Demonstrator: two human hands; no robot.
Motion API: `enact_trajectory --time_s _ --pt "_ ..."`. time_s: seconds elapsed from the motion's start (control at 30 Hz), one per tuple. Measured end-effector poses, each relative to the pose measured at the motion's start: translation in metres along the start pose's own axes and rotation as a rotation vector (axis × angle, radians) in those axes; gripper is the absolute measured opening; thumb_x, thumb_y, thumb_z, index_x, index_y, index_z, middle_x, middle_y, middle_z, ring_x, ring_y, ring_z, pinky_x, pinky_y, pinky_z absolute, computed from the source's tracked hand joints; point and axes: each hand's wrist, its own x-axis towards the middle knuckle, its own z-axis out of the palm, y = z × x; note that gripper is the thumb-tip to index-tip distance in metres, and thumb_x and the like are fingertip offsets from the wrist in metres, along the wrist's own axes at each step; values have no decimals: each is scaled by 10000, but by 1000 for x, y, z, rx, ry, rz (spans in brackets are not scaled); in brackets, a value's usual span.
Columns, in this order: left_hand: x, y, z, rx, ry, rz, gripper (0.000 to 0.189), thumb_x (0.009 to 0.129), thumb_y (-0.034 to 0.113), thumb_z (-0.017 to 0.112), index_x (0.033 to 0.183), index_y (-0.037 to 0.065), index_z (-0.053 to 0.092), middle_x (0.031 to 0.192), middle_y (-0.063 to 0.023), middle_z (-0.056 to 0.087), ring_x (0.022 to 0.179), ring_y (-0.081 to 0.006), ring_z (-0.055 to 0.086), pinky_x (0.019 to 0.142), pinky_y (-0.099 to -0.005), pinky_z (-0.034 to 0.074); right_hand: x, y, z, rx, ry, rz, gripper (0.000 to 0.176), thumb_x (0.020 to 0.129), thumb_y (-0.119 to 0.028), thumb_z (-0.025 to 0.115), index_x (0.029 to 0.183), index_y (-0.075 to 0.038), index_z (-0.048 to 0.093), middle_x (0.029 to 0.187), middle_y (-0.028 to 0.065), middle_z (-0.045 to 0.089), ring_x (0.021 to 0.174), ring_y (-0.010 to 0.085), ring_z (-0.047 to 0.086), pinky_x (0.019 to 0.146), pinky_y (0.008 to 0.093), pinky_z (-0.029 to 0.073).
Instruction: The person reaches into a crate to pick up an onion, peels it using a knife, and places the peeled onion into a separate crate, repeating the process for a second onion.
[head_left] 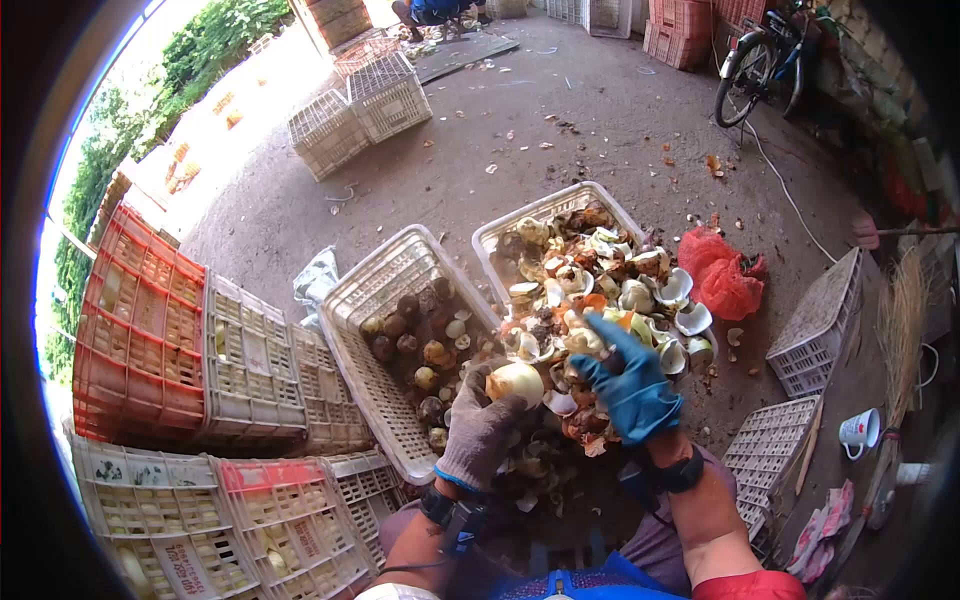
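The left hand (485, 420), in a grey knit glove with a blue cuff, is closed around a pale, rounded, peeled onion (515, 384), gripping it between thumb and fingers above the near side of the crates. Just to its right, the right hand (628, 385), in a blue rubber glove, is partly open, fingers spread; whether it has hold of anything is unclear. Beyond it, a white plastic crate (612, 192) is heaped with onion skins and cut pieces. A second white plastic crate (352, 293), at left, contains dark, unpeeled onions (407, 307).
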Motion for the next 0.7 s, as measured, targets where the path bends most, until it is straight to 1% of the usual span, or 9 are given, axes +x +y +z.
enact_trajectory --time_s 0.03,0.07,0.13,0.2,0.3,0.4,0.5,0.6,0.7 --pt "0 1 0 31 -15 4 497 936 8 720 1394 20 529 1281 -124 675 1127 -228 704 977 -369 620 -7 -6 5 144 -129 82 498 974 -254 799 1399 -33 659 994 121 760 752 143 667 712 323 559" --pt "-1 2 1 60 -30 6 513 914 -17 729 1387 19 534 1276 -118 677 1121 -215 704 965 -354 620 -13 -13 9 219 -231 158 518 972 -269 803 1404 -27 650 1094 148 779 870 178 735 803 346 596" --pt "-3 3 2 99 -47 23 540 876 -38 758 1369 17 546 1261 -107 683 1108 -192 702 949 -336 619 -18 -23 12 176 -300 131 526 967 -266 807 1402 -17 647 1128 164 777 931 176 743 846 342 602" --pt "-6 4 4 114 -50 51 562 843 -32 800 1349 17 562 1243 -95 692 1094 -174 697 941 -329 614 -19 -18 14 127 -339 100 498 961 -216 799 1392 -12 652 1153 166 771 982 139 728 870 307 601" --pt "-9 10 3 283 -81 88 578 811 -37 823 1333 14 581 1214 -85 700 1079 -159 693 927 -319 607 -22 -19 13 137 -335 -3 434 963 -148 756 1368 -17 669 1140 167 768 953 150 725 860 309 596" --pt "-11 13 2 343 -102 32 581 800 -54 810 1333 8 588 1201 -84 700 1058 -150 694 922 -319 607 -25 -17 16 127 -291 -69 349 953 -76 704 1295 -8 696 1065 154 762 876 146 705 815 308 589" --pt "-10 9 -2 339 -129 27 563 808 37 885 1311 17 631 1175 -52 719 1077 -126 675 968 -304 573 -25 -12 17 60 -221 -158 294 936 -39 685 1227 -5 711 971 123 747 818 133 671 771 314 576" --pt "-12 15 0 200 -124 -131 513 842 39 836 1312 15 631 1168 -66 713 1044 -121 675 926 -292 582 -26 -11 15 92 -263 -18 262 911 -15 678 1170 -12 719 938 131 742 816 158 694 758 326 572" --pt "-9 10 1 239 -51 -216 507 869 47 800 1336 5 609 1159 -82 708 1010 -125 675 885 -286 587 -26 1 24 9 -113 -118 233 900 -14 694 1131 -21 721 935 158 741 823 226 727 763 343 573"
